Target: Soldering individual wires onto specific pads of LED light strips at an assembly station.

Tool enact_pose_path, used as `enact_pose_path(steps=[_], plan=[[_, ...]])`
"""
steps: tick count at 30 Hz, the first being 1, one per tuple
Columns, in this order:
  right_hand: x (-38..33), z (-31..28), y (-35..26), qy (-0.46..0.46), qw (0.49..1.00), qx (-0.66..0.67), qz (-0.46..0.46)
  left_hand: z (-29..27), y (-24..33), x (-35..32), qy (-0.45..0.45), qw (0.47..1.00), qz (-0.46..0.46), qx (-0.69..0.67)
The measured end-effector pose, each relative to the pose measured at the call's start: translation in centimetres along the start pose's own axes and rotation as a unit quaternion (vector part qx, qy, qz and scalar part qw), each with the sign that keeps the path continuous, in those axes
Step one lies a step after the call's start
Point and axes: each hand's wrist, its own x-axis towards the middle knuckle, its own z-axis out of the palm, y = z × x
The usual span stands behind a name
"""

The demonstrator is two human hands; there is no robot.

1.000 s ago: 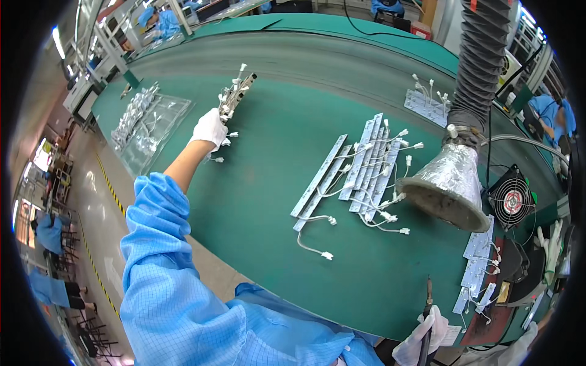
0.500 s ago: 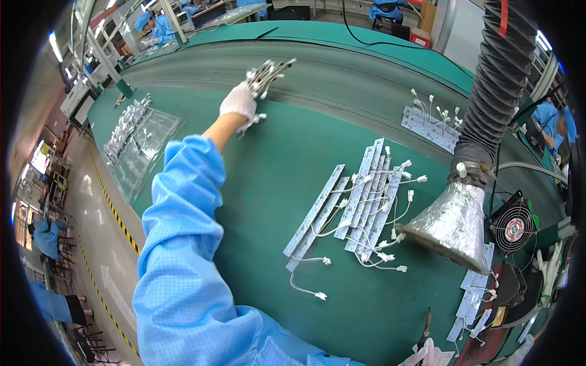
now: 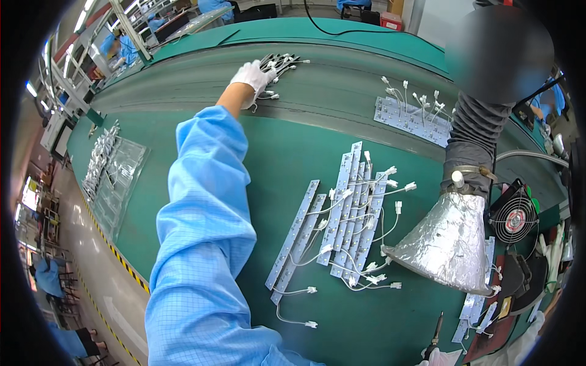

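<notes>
My left hand [image 3: 252, 75], in a white glove, is stretched out over the grey belt at the far side. Its fingers close on a bundle of white connector wires [image 3: 282, 63], whose plugs fan out to the right. The palm hides whatever lies under it. At the lower right edge, my gloved right hand [image 3: 444, 358] shows only in part, around a soldering iron [image 3: 434, 337] with its tip pointing up. Between the hands, several LED strips [image 3: 345, 210] with white wires lie side by side on the green mat [image 3: 244, 293].
A foil-covered fume hood [image 3: 448, 244] hangs at the right, beside a small fan [image 3: 514, 219]. More LED boards [image 3: 412, 121] rest on the belt [image 3: 183, 79]. Connector wires [image 3: 101, 160] lie on a clear plastic tray [image 3: 125, 183] at the left. Other people work in the background.
My left hand has carried the wire bundle farther out, from above the mat's far edge onto the belt. The whole view has shifted slightly. The right hand still shows at the lower edge.
</notes>
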Motion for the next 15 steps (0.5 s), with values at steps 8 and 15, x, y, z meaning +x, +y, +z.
enact_pose_path(steps=[8, 15], plan=[[-1.3, -1.7, 2.1, -0.026, 0.997, 0.052, -0.043, -1.7, 15.9, -5.8, 0.022, 0.979, 0.189, -0.070], [-0.9, -1.8, 2.6, -0.065, 0.988, 0.137, -0.031, 2.9, 22.8, -1.8, -0.032, 0.959, 0.278, -0.047]])
